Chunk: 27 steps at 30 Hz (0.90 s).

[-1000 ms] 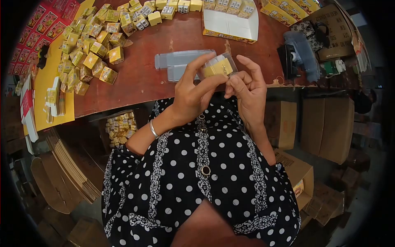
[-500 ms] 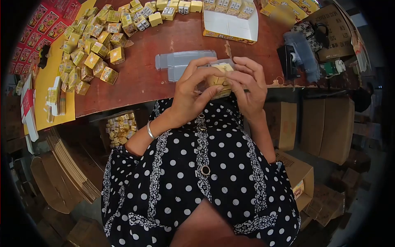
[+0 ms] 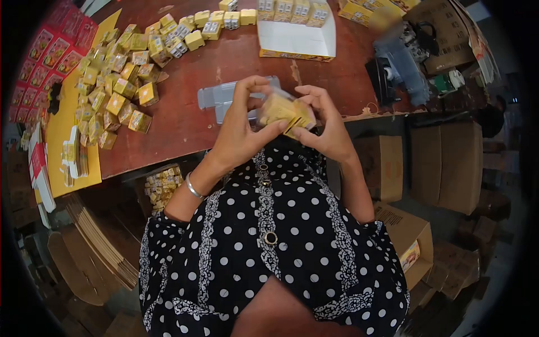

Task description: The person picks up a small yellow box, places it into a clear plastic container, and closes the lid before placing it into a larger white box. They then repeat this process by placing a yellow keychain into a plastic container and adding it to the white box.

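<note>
You are gripping a small yellow box [image 3: 283, 111] between both hands, just above the near edge of the red-brown table [image 3: 185, 121]. Your left hand [image 3: 238, 132] is pinching its left side with thumb and fingers; your right hand [image 3: 324, 126] is clasping its right side. Just behind your fingers, flat clear plastic sleeves [image 3: 216, 96] are lying on the table. Farther left, a heap of yellow boxes [image 3: 115, 84] is spreading out. At the far edge, an open white tray [image 3: 296, 39] is holding a row of boxes.

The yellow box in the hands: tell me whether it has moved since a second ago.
Yes. The yellow box sits lower against the table edge.
</note>
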Motion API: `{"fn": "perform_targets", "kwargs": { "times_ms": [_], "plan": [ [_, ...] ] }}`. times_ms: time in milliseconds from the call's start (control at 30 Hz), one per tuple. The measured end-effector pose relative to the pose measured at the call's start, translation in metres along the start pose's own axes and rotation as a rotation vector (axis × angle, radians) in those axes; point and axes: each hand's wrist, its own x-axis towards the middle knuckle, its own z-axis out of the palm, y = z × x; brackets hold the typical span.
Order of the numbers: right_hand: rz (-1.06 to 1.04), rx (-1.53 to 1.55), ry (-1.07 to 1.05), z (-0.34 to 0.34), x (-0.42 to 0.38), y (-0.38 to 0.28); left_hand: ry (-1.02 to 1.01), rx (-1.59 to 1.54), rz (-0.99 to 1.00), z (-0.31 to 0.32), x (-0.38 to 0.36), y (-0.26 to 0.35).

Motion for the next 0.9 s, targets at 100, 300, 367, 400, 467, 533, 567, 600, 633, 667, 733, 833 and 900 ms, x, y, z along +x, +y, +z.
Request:
{"fn": "perform_targets", "kwargs": {
  "times_ms": [100, 300, 367, 400, 467, 533, 567, 600, 633, 667, 733, 833, 900],
  "plan": [
    [0.02, -0.218, -0.116, -0.013, -0.006, -0.015, -0.231, 0.449, -0.004, -0.002, 0.007, 0.002],
    [0.062, -0.093, 0.41, -0.105, -0.017, -0.004, -0.489, 0.364, -0.191, 0.001, 0.007, -0.004],
    [0.064, -0.369, 0.821, -0.198, -0.021, 0.048, -0.487, 0.295, -0.271, 0.0, 0.003, -0.013],
    [0.008, -0.576, 0.926, -0.245, -0.027, 0.082, -0.461, 0.195, -0.304, 0.0, 0.001, -0.018],
    [0.117, -0.648, 0.836, -0.291, -0.036, 0.1, -0.433, 0.093, -0.335, 0.001, 0.003, -0.021],
    [0.225, -0.715, 0.738, -0.303, -0.029, 0.1, -0.471, 0.067, -0.354, 0.002, 0.007, -0.02],
    [0.349, -0.605, 0.648, -0.308, -0.026, 0.1, -0.471, 0.066, -0.357, 0.004, 0.008, -0.02],
    [0.468, -0.493, 0.557, -0.31, -0.023, 0.099, -0.468, 0.064, -0.363, 0.007, 0.009, -0.02],
    [0.47, -0.491, 0.556, -0.312, -0.021, 0.097, -0.465, 0.062, -0.368, 0.008, 0.01, -0.02],
    [0.518, -0.479, 0.498, -0.313, -0.019, 0.095, -0.465, 0.063, -0.371, 0.009, 0.011, -0.02],
    [0.567, -0.462, 0.437, -0.313, -0.018, 0.102, -0.467, 0.061, -0.404, 0.01, 0.013, -0.019],
    [0.474, -0.235, 0.544, -0.306, -0.021, 0.111, -0.431, -0.014, -0.44, 0.01, 0.013, -0.018],
    [0.342, -0.083, 0.653, -0.295, -0.029, 0.11, -0.424, -0.029, -0.454, 0.009, 0.013, -0.019]
  ]
}}
